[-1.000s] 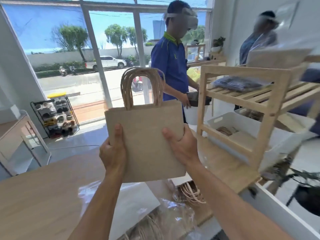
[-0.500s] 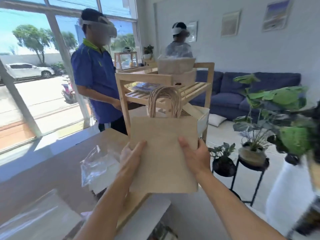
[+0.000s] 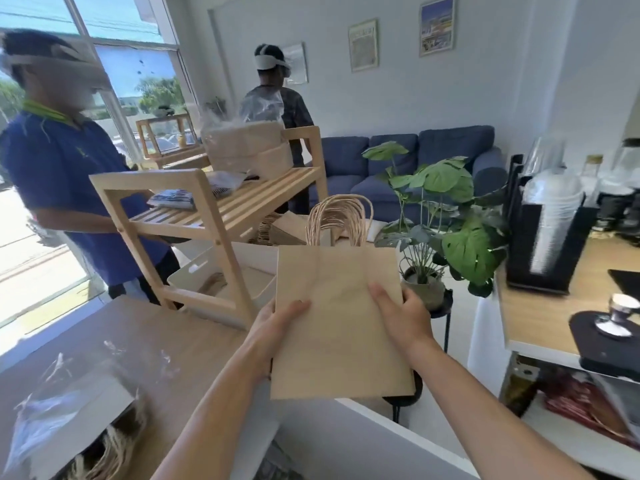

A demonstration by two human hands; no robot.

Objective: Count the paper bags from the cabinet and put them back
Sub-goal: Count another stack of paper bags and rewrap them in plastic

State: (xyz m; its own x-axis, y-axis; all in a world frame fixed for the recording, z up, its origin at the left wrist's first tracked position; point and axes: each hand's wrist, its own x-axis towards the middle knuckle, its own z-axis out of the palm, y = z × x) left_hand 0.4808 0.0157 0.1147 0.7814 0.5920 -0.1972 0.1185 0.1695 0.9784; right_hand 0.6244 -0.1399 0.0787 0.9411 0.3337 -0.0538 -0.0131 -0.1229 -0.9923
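I hold a flat stack of brown paper bags with twisted paper handles upright in front of me. My left hand grips its left edge, thumb on the front face. My right hand grips the right edge, thumb across the front. The stack hangs just past the table's right end, in front of a wooden slatted shelf unit. A white bin on the unit's lower level holds more paper bags. More bag handles show in a clear plastic wrapper at the lower left.
A person in a blue shirt stands left of the shelf unit; another person stands behind it. Potted plants stand to the right of the bags. A counter with cups and a tamper lies far right. A blue sofa lines the back wall.
My view has swung to the right, from the window toward the shelf unit, plants and sofa. Both hands kept hold of the bag stack, which now hangs past the table's right end.
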